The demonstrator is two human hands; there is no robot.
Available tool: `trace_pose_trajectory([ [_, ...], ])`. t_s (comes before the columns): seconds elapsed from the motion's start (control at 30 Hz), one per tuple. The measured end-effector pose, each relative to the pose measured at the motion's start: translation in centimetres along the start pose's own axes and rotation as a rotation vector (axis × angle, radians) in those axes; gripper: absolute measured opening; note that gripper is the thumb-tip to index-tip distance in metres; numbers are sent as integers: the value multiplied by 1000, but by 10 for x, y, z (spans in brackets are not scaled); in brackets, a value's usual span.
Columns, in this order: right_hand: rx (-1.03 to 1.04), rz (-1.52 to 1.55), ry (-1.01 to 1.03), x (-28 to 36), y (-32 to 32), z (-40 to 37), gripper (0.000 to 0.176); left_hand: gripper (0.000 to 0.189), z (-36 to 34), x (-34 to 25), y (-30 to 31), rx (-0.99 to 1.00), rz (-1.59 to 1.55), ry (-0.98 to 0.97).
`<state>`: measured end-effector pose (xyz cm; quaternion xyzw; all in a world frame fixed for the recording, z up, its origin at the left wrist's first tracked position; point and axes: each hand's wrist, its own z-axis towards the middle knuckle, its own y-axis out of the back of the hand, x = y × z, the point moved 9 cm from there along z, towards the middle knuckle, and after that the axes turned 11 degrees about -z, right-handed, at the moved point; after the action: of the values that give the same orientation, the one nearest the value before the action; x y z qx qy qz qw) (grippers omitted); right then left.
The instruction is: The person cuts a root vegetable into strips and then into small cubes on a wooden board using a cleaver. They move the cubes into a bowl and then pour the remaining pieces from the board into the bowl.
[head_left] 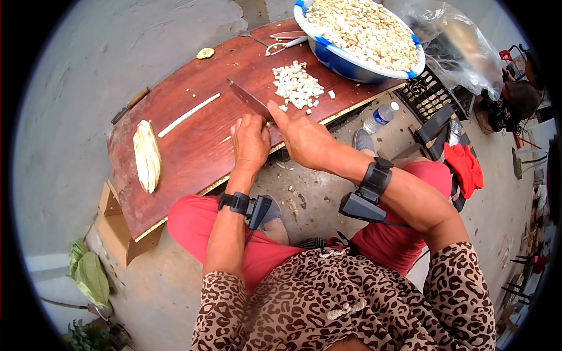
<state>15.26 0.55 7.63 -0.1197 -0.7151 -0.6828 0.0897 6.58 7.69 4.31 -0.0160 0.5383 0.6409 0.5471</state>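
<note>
My right hand (304,140) is closed around a knife, its wide blade (248,98) pointing to the far left over the red-brown table (193,152). Close beside the blade, my left hand (250,140) has its fingers curled down at the table's near edge; what lies under them is hidden. Beyond the knife is a loose pile of white diced pieces (297,86). A long white strip (189,115) lies to the left, and farther left rests a bundle of pale, peeled long pieces (146,157).
A blue-and-white basin (345,67) heaped with diced pieces stands at the table's far right. A second knife (130,105) lies on the far left edge. A white-handled tool (285,45) is near the basin. On the floor are a water bottle (380,117) and a black crate (430,93).
</note>
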Motion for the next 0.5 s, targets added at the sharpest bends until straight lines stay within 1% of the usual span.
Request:
trace_pose_trajectory([
  [0.03,34,0,-5,2,-2,-1,73,13,0,0,0,7,3,-1],
  [0.13,-13,-18,18,4,-4,-2,73,13,-1,0,0,18,16,-11],
  [0.23,48,-14,-25,-2,-5,2,72,13,-2,0,1,26,48,6],
  [0.33,-32,-12,-36,-7,2,3,71,12,-2,1,-1,17,27,3],
  [0.43,18,-3,-23,-1,9,1,76,11,-1,3,-2,-12,-26,-7],
  [0.5,102,-30,-37,3,6,1,76,11,0,4,-3,-21,-42,-18],
])
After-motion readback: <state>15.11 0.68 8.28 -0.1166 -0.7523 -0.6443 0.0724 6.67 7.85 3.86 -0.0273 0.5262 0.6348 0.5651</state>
